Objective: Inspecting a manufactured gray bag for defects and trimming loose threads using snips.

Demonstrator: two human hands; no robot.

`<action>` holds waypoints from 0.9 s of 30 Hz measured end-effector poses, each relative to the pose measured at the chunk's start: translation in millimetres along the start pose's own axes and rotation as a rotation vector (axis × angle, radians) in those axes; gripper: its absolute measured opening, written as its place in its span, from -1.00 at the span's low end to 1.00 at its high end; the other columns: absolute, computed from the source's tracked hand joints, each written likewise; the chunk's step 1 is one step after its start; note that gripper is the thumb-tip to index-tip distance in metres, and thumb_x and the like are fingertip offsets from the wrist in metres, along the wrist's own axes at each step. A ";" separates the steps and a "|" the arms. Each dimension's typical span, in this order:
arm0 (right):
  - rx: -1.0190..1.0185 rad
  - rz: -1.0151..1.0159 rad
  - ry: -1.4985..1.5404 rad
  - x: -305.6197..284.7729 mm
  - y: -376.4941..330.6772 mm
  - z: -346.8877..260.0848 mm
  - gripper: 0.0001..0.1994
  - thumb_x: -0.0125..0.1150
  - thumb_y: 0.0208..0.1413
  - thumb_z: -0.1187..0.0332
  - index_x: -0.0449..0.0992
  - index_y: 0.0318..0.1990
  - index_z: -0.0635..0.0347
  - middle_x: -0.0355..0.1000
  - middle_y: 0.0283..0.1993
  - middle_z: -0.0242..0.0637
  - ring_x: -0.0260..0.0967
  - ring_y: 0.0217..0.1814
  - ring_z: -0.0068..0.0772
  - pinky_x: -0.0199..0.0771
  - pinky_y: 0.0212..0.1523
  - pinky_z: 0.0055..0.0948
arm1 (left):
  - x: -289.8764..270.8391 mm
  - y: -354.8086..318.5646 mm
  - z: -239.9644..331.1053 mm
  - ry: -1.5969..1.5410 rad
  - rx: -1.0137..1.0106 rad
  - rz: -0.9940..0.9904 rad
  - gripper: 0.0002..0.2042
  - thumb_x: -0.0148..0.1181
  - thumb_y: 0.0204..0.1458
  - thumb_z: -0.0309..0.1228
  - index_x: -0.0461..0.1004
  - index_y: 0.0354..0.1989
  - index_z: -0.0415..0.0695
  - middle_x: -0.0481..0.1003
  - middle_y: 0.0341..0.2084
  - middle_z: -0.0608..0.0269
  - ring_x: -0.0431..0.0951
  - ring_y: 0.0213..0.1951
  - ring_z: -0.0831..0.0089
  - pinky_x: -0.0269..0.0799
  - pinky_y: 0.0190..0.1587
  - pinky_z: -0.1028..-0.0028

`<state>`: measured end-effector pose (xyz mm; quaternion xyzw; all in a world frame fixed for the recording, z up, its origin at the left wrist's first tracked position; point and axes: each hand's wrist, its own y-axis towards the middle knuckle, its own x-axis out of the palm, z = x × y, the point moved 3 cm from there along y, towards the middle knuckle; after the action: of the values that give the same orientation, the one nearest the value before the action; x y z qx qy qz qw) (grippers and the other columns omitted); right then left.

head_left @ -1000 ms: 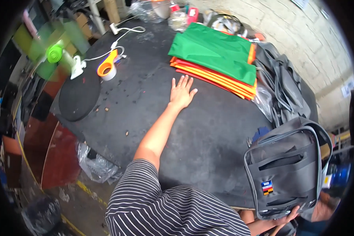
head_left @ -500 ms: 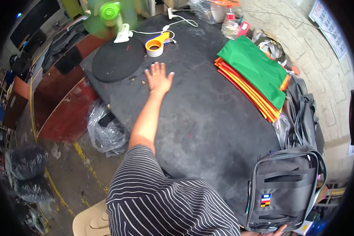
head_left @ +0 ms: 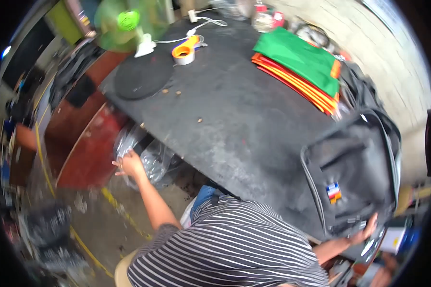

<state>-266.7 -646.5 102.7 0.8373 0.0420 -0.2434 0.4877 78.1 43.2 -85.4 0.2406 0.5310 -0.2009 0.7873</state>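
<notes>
My left hand (head_left: pixel 130 165) is past the table's left edge, above a clear plastic bag (head_left: pixel 155 162) that hangs or lies below the rim. Its fingers are spread, and I see nothing in them. At the lower right, my right hand (head_left: pixel 365 230) is against the bottom edge of a dark grey backpack (head_left: pixel 352 158), fingers stretched out. The backpack, blurred by motion, has a small coloured patch (head_left: pixel 334 193) on its front. Several small tan bits, one of them a crumb (head_left: pixel 199 120), dot the black tabletop (head_left: pixel 234 110).
At the far side are a round black pad (head_left: pixel 143 79), an orange-and-white tape roll (head_left: pixel 183 55), white cables (head_left: pixel 208 21) and a green fan (head_left: pixel 128 20). Folded green cloth (head_left: pixel 297 55) tops an orange stack. A red-brown board (head_left: pixel 88 153) stands left.
My left hand has swept from the tabletop near the tape roll back over the left edge. The backpack and my right hand have shifted farther up the table's right side. The view has moved too.
</notes>
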 end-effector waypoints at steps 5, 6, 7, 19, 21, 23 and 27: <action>0.303 0.019 0.554 45.2 -3.9 -56.6 -0.69 0.04 0.09 0.46 0.44 -0.02 0.39 0.42 -0.04 -0.15 0.38 0.01 -0.37 0.31 0.09 -0.43 | -10.7 -53.9 104.7 -0.679 0.643 0.187 -0.41 0.11 -0.11 -0.56 0.22 0.21 -0.10 0.13 0.20 -0.21 0.03 0.27 -0.13 -0.08 0.29 0.07; 0.632 0.064 0.875 63.7 -8.5 -66.8 -0.71 0.11 0.07 0.44 0.46 -0.05 0.35 0.45 -0.08 -0.22 0.37 0.00 -0.45 0.30 0.07 -0.50 | -17.2 -72.2 128.3 -0.847 0.768 0.110 -0.39 0.11 -0.11 -0.58 0.20 0.22 -0.12 0.19 0.18 -0.15 0.03 0.27 -0.13 -0.10 0.30 0.11; 0.702 -0.022 0.935 71.7 -6.1 -83.6 -0.69 0.15 0.06 0.41 0.44 -0.03 0.32 0.44 -0.14 -0.34 0.36 -0.08 -0.54 0.28 -0.02 -0.59 | -24.6 -89.9 153.3 -0.931 0.910 0.009 -0.43 0.10 -0.09 -0.60 0.22 0.19 -0.17 0.24 0.15 -0.04 0.06 0.27 -0.04 -0.09 0.30 0.12; 0.755 -0.272 1.382 126.8 0.8 -164.9 -0.69 0.07 0.18 0.26 0.40 -0.04 0.30 0.48 -0.18 -0.30 0.45 -0.25 -0.54 0.45 -0.22 -0.56 | -95.1 -203.6 267.2 -1.483 0.793 -1.644 -0.52 -0.11 0.23 -0.25 0.19 0.17 -0.40 0.32 0.08 0.04 0.32 0.11 0.39 0.15 0.17 0.48; 0.724 -0.317 1.408 146.0 8.3 -158.1 -0.65 0.08 0.18 0.24 0.40 0.00 0.32 0.47 -0.14 -0.31 0.44 -0.20 -0.56 0.42 -0.16 -0.59 | -99.5 -205.5 271.9 -1.511 0.804 -1.624 -0.54 -0.13 0.24 -0.26 0.21 0.17 -0.40 0.33 0.08 0.03 0.32 0.11 0.40 0.16 0.17 0.48; 0.651 -0.380 1.177 165.8 17.6 -150.7 -0.54 0.07 0.18 0.16 0.33 0.12 0.30 0.39 0.03 -0.27 0.30 0.06 -0.50 0.20 0.13 -0.47 | -101.2 -208.5 277.3 -1.527 0.793 -1.588 -0.58 -0.09 0.22 -0.36 0.21 0.17 -0.38 0.33 0.07 0.06 0.32 0.11 0.41 0.15 0.18 0.47; 0.302 -0.544 0.863 206.1 46.0 -145.4 -0.49 0.06 0.17 0.21 0.22 0.24 0.16 0.26 0.19 -0.29 0.12 0.23 -0.45 0.01 0.25 -0.40 | -99.4 -213.7 291.7 -1.531 0.815 -1.353 -0.55 0.01 0.07 -0.63 0.20 0.18 -0.35 0.31 0.06 0.13 0.31 0.09 0.43 0.15 0.17 0.48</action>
<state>-18.3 -583.1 105.8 0.8811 0.4191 0.0020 0.2193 136.2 -295.2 65.4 -0.0464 -0.1818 -0.8472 0.4970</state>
